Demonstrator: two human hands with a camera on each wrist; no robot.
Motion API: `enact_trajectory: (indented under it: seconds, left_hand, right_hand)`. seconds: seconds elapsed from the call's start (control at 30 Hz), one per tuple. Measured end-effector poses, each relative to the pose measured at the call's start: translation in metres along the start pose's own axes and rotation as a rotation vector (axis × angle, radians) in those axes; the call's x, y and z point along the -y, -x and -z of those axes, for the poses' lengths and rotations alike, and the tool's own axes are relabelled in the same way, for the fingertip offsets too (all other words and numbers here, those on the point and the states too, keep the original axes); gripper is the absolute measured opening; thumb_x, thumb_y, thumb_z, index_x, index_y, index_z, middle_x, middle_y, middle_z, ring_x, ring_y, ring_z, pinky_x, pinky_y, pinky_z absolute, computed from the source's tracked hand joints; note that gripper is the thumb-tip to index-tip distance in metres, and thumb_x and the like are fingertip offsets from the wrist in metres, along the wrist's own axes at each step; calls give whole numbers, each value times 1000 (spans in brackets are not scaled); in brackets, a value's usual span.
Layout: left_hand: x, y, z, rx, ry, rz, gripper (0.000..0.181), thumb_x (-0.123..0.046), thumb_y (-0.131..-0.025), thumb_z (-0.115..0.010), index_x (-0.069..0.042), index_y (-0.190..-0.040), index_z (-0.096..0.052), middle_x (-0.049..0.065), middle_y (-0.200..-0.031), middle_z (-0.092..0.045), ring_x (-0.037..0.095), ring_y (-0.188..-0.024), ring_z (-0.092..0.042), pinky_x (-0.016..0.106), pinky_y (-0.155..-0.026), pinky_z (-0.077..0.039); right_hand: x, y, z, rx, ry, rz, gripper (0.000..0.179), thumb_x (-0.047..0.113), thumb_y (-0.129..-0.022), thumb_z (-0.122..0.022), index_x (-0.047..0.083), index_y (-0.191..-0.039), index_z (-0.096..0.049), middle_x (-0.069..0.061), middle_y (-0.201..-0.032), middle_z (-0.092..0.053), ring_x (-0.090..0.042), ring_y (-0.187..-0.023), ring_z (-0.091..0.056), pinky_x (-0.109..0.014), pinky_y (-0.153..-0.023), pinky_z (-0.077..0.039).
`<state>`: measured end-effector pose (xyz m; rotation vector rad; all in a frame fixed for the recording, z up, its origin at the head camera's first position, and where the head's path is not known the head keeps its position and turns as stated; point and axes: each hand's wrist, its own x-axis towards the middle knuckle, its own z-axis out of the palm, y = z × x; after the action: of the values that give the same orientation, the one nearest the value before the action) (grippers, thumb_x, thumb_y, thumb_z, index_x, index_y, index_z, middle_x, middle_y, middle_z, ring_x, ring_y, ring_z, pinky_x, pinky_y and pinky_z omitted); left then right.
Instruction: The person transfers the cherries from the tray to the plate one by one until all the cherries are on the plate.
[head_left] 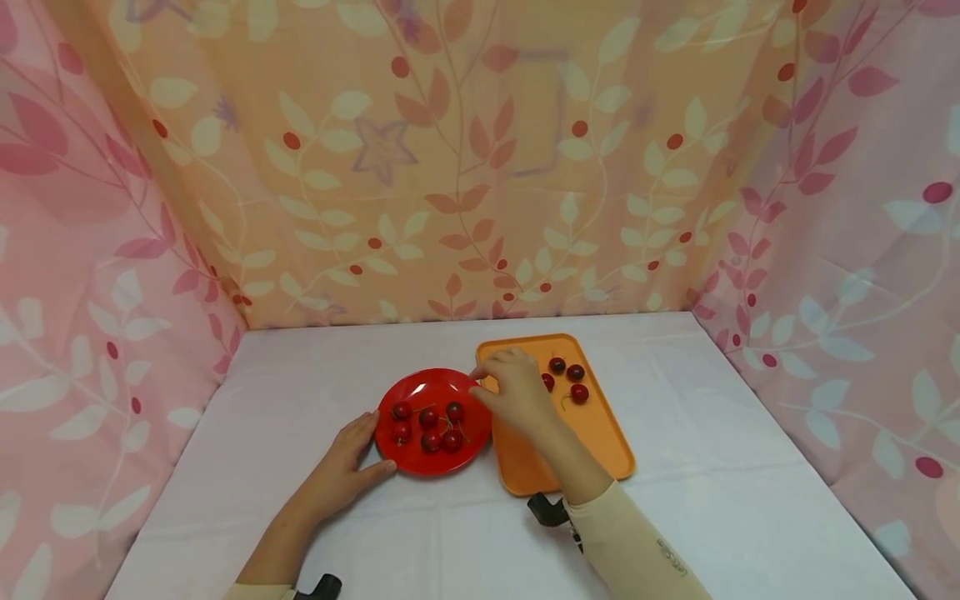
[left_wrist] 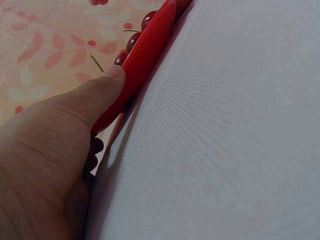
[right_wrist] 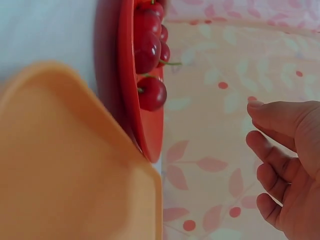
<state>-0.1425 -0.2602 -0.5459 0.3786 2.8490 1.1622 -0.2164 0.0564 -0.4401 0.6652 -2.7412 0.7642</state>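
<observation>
A red plate [head_left: 438,464] carries several dark red cherries [head_left: 431,441] with green stems. My left hand [head_left: 343,467] holds the plate at its left side, fingers along the left rim and thumb on the near edge. In the left wrist view the thumb [left_wrist: 102,92] lies against the plate's rim [left_wrist: 145,60]. Over the left part of an orange tray [head_left: 528,475] hovers my right hand [head_left: 517,392], close to the plate's right rim. Its thumb and forefinger stand apart with nothing between them, the other fingers loosely bent. More cherries [head_left: 579,393] lie on the tray, partly hidden by this hand.
A white cloth [head_left: 450,542] covers the table. The tray stands right beside the plate, their edges close together. Patterned curtains [head_left: 465,167] rise behind the table and along both sides.
</observation>
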Motion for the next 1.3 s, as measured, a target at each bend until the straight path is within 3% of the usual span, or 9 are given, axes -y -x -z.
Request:
enact_trajectory:
  seconds: [0.33, 0.6, 0.83, 1.07, 1.3]
  left_hand:
    - [0, 0, -1, 0, -10, -6, 98, -56, -89, -73, -14, -164, -26, 14, -167, -29, 38, -154, -21, 66, -117, -30]
    - [1, 0, -1, -8, -11, -8, 98, -58, -89, -72, -14, -164, -25, 13, -168, -28, 36, -155, -21, 65, -119, -29]
    - [2, 0, -1, -7, -7, -4, 98, -58, -89, -72, -14, -164, -26, 13, -168, -28, 36, -155, -20, 65, -119, -27]
    - [4, 1, -2, 3, -3, -1, 99, -58, -89, -73, -14, -164, -26, 14, -167, -28, 37, -155, -21, 65, -119, -28]
    - [2, 0, -2, -15, -2, -28, 97, -56, -89, -73, -12, -163, -27, 16, -166, -30, 39, -154, -22, 66, -119, -27]
  right_hand:
    - [-22, 13, 15, -48, 66, 11, 15, 28, -87, -84, 24, -100, -78, 5, -103, -72, -21, -107, -56, -52, -104, -40]
    - [-38, 26, 25, -66, 89, 3, 18, 26, -85, -86, 20, -101, -79, 4, -102, -71, -21, -103, -54, -45, -93, -41]
    - [-60, 35, 21, -110, 80, -7, 19, 22, -83, -88, 18, -99, -79, 0, -96, -73, -21, -92, -52, -42, -90, -40]
    - [-78, 41, 13, -93, 90, -91, 22, 22, -82, -88, 16, -101, -79, -2, -99, -74, -25, -99, -57, -46, -94, -42]
    - [-91, 42, 19, -79, 87, -173, 23, 24, -82, -88, 15, -102, -80, -4, -102, -75, -30, -104, -59, -51, -95, -42]
